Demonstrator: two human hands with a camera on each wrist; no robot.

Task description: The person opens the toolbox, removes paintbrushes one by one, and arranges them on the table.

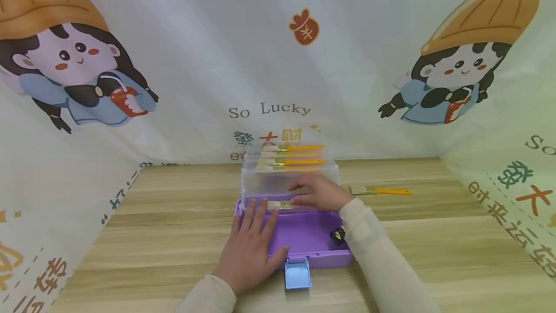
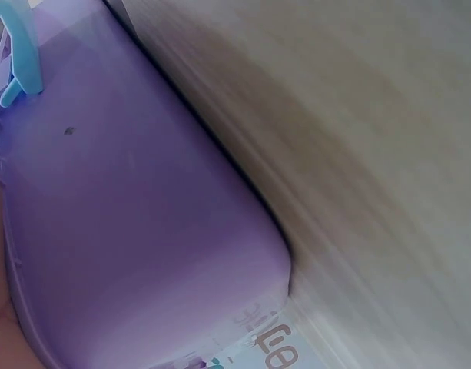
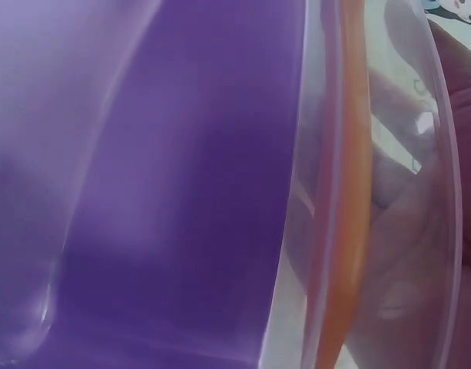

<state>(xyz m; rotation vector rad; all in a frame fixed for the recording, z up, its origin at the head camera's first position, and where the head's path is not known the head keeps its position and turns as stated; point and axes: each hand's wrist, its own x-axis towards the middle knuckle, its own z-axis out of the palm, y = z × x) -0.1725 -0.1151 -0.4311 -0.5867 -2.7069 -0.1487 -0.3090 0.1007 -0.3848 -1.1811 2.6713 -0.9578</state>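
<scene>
A purple case [image 1: 304,233] lies open, its clear tiered trays [image 1: 278,185] raised at the back. My left hand [image 1: 249,250] rests on the case's left side with fingers spread, some reaching over the rear edge. Just beyond those fingertips lies a paintbrush [image 1: 278,204] with pale bristles; the right hand covers its handle end in the head view. My right hand [image 1: 321,192] is over that end, thumb and index finger apart, a lower fingertip at the ferrule. In the right wrist view, an orange handle [image 3: 350,184] runs uncovered beside clear plastic, with the hand [image 3: 419,231] behind it.
Several orange-handled paintbrushes [image 1: 304,162] lie in the upper clear trays. Another paintbrush [image 1: 382,191] lies on the wooden table [image 1: 173,216] to the right. A small black object [image 1: 337,236] sits inside the case. A light-blue latch [image 1: 298,274] hangs at its front.
</scene>
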